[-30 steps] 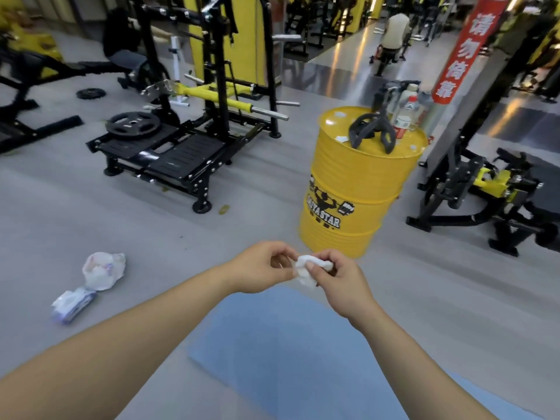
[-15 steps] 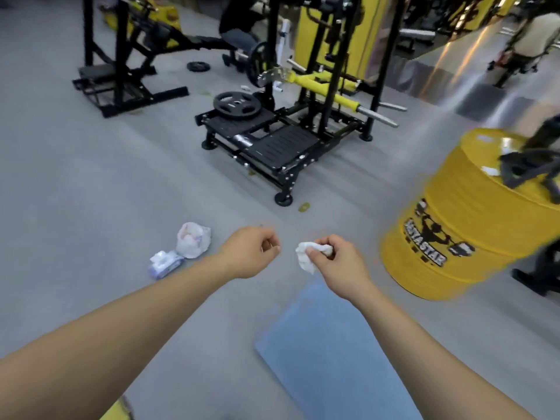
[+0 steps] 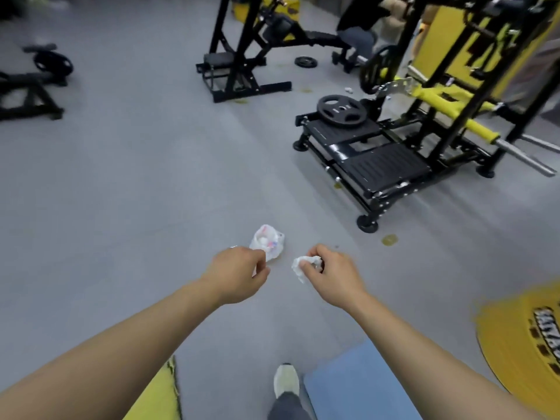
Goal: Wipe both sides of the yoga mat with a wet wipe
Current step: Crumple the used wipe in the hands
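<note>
The right hand pinches a crumpled wet wipe, the left hand is loosely curled and empty, and the blue yoga mat lies on the floor beside a shoe.

Even indoor light, soft overall, with motion blur toward the edges

The grey floor is lit evenly and diffusely, and shadows are faint, only a dark pool under the black weight machine. No hard glare, just a dull sheen on the machine's steel bar. The centre is fairly sharp: the left hand, the right hand and the crumpled wet wipe read clearly. The yellow drum at the right edge is smeared and its lettering streaked; the equipment at top left is blurred too. Wide-angle distortion bends the frame uprights outward and stretches the forearms at the bottom
</note>
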The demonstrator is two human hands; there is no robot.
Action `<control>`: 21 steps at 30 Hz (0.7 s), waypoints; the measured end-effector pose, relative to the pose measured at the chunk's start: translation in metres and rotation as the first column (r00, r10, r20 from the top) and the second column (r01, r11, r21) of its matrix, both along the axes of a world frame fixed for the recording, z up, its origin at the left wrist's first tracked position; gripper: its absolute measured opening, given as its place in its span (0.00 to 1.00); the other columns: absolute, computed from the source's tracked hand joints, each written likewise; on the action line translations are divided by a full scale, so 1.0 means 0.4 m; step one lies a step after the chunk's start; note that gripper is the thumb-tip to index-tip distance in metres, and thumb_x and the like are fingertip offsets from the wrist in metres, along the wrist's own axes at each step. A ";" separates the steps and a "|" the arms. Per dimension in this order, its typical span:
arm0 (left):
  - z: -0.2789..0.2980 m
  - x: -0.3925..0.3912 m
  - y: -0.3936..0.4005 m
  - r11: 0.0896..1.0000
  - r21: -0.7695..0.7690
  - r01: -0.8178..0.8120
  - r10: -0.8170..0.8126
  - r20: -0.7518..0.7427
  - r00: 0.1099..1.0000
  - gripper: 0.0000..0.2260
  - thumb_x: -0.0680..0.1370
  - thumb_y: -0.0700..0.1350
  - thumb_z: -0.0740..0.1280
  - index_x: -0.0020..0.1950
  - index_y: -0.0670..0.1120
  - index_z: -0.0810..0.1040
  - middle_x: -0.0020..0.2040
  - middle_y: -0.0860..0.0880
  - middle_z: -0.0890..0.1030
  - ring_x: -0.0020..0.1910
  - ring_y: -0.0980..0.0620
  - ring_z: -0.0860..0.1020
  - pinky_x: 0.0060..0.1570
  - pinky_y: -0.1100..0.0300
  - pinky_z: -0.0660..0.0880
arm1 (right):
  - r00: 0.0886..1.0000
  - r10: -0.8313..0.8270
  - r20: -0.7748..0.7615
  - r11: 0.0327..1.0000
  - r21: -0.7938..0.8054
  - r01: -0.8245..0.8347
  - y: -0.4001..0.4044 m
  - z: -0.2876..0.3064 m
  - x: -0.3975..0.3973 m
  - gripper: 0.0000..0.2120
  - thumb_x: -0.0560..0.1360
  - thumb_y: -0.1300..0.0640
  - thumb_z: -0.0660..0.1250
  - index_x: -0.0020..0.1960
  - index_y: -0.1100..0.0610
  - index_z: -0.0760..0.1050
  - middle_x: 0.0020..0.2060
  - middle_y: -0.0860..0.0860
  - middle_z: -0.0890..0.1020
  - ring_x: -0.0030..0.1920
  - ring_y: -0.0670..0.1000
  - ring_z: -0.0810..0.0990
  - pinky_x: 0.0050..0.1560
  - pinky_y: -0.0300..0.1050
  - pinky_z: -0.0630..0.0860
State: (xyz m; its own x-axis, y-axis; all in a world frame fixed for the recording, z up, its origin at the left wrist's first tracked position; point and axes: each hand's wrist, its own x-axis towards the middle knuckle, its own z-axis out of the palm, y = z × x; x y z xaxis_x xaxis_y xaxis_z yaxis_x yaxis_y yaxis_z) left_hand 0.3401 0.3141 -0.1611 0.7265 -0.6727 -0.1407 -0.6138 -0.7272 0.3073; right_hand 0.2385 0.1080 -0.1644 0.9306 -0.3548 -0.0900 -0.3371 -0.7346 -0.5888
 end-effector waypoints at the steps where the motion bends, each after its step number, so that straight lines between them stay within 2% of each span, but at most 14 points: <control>1: -0.005 0.032 0.001 1.000 0.009 -0.014 0.014 0.000 1.000 0.11 0.81 0.56 0.60 0.41 0.55 0.69 0.37 0.55 0.74 0.39 0.50 0.72 0.35 0.57 0.62 | 1.000 0.021 0.000 1.000 0.002 -0.021 -0.005 -0.008 0.043 0.08 0.74 0.44 0.64 0.43 0.49 0.72 0.32 0.45 0.78 0.36 0.48 0.76 0.37 0.46 0.74; 5: -0.032 0.164 -0.015 0.996 0.051 -0.067 0.068 -0.017 0.998 0.09 0.83 0.53 0.58 0.49 0.53 0.75 0.44 0.52 0.79 0.41 0.49 0.71 0.31 0.59 0.59 | 0.990 0.143 -0.011 0.989 -0.025 -0.143 -0.038 -0.051 0.219 0.06 0.75 0.45 0.63 0.47 0.46 0.73 0.37 0.45 0.80 0.40 0.49 0.77 0.39 0.46 0.73; 7: -0.048 0.224 -0.029 0.994 0.059 -0.089 0.090 -0.022 0.996 0.09 0.84 0.52 0.57 0.53 0.52 0.76 0.47 0.51 0.80 0.42 0.49 0.71 0.34 0.55 0.61 | 0.977 0.207 -0.042 0.976 -0.058 -0.210 -0.057 -0.077 0.299 0.07 0.76 0.45 0.62 0.51 0.46 0.73 0.39 0.45 0.80 0.41 0.50 0.77 0.39 0.45 0.72; 9: -0.067 0.279 -0.039 0.991 0.066 -0.114 0.117 -0.049 0.992 0.10 0.84 0.52 0.57 0.55 0.52 0.76 0.49 0.51 0.80 0.44 0.48 0.73 0.37 0.56 0.62 | 0.969 0.235 -0.078 0.967 -0.082 -0.241 -0.076 -0.106 0.371 0.06 0.76 0.47 0.62 0.51 0.47 0.73 0.39 0.46 0.80 0.41 0.51 0.77 0.39 0.46 0.73; 13: -0.119 0.396 -0.045 0.988 0.061 -0.142 0.148 -0.099 0.984 0.10 0.83 0.53 0.57 0.53 0.52 0.77 0.48 0.52 0.81 0.43 0.49 0.74 0.38 0.56 0.64 | 0.957 0.250 -0.150 0.956 -0.121 -0.268 -0.099 -0.162 0.501 0.05 0.76 0.51 0.62 0.51 0.47 0.73 0.39 0.46 0.81 0.42 0.53 0.78 0.41 0.48 0.74; 18: -0.217 0.613 -0.052 0.988 0.096 -0.122 0.136 -0.162 0.977 0.11 0.82 0.56 0.59 0.50 0.52 0.76 0.46 0.52 0.79 0.47 0.47 0.77 0.40 0.56 0.67 | 0.956 0.214 -0.201 0.955 -0.161 -0.248 -0.122 -0.266 0.678 0.03 0.74 0.52 0.63 0.44 0.51 0.71 0.40 0.50 0.80 0.42 0.56 0.77 0.37 0.46 0.67; 21: -0.284 0.766 -0.063 0.991 0.101 -0.094 0.112 -0.193 0.975 0.10 0.82 0.56 0.59 0.45 0.53 0.73 0.41 0.54 0.74 0.43 0.48 0.74 0.39 0.56 0.66 | 0.974 0.140 -0.181 0.966 -0.191 -0.174 -0.129 -0.372 0.790 0.04 0.72 0.53 0.65 0.43 0.53 0.74 0.42 0.51 0.77 0.44 0.55 0.76 0.43 0.48 0.72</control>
State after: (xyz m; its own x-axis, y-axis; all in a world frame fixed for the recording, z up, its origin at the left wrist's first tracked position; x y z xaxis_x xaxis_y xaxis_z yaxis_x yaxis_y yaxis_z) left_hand 0.6465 0.2889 -0.2745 0.7425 -0.5738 -0.3455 -0.4679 -0.8135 0.3454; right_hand 0.5545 0.0563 -0.3132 0.9545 -0.2323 -0.1870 -0.2872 -0.8849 -0.3667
